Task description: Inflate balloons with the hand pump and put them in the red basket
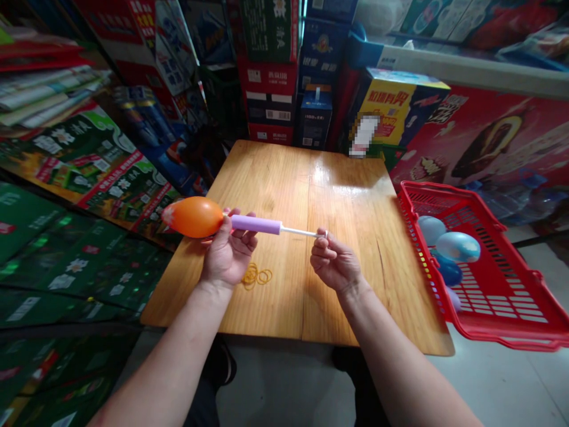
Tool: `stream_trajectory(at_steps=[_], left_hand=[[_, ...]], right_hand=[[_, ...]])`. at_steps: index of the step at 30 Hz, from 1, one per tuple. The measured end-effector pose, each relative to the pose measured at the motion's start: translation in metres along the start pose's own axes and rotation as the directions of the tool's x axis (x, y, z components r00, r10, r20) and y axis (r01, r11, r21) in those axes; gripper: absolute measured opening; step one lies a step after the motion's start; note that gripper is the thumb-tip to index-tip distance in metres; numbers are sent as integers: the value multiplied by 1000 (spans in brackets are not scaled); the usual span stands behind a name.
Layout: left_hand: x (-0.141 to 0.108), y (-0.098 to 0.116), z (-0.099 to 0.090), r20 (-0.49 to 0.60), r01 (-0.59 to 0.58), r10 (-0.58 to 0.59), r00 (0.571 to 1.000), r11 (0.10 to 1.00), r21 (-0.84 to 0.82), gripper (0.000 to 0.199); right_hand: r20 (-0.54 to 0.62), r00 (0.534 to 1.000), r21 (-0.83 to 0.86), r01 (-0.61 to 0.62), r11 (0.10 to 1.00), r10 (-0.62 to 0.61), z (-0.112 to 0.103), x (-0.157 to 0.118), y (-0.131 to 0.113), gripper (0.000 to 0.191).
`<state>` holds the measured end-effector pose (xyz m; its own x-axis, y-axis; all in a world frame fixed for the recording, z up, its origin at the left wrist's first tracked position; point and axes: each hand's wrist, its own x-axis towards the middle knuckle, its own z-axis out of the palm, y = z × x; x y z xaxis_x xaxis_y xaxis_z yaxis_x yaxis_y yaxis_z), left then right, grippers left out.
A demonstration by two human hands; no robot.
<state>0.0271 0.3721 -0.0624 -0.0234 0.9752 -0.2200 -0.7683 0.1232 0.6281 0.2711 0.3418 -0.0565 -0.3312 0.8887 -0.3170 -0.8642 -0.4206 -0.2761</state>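
From the head view, both hands are busy above the wooden bench (275, 178), and the pump (262, 225) stretches level between them! The left hand (230, 246) has a closed grip on the purple barrel's left end, thumb pressed over the top, the palm turned up beneath it. Right there at that end sits the orange balloon (195, 217), plump and rounded, pointing left and hanging by the bench's left edge. Across to the right hand (335, 261): its grip is narrow, fingers curled on the far tip of the white rod (299, 231), which stands well out of the barrel. A straight line, then: balloon, barrel, rod, fingers! Down on the bench, just beside the left wrist, a loose heap of yellow rubber bands (254, 275). Over on the right, beside the bench, the red basket (482, 329) carries several more balloons, pale and darker blue (457, 247) with a lilac one (453, 298) partly behind the basket's wall. Green boxes (111, 154) crowd the left side, and a yellow-and-blue box (391, 107) stands behind the bench's far right corner.
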Motion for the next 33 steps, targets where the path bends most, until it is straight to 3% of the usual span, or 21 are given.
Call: stream_trajectory(at_steps=[5,9,13,18,24,27,33], left_hand=[[-11,-21,6,54,120,-122,991,992,38,39],[-12,-29,6,45,136,-139,989,989,55,39],[-3,-22,2,13,134,-135,991,989,59,33],[3,-5,0,-10,-2,2,1000,1000,26,29],[-14,-23,5,44,129,-132,990,990,55,35],[-17,-31,6,35,136,-137,990,990,36,34],[-4,-14,3,14,114,-114,993,993,-12,29]], right_hand=[[-53,996,7,-68,998,69,-5,6,22,13],[-84,993,53,-81,995,85,-8,12,27,17],[-85,991,52,-102,993,106,-8,13,14,11],[-56,998,77,-15,997,19,-9,10,-9,7],[-111,992,47,-57,997,62,-14,12,11,15],[-100,990,60,-92,994,97,-13,14,23,15],[-38,994,28,-100,995,101,-8,12,9,9]])
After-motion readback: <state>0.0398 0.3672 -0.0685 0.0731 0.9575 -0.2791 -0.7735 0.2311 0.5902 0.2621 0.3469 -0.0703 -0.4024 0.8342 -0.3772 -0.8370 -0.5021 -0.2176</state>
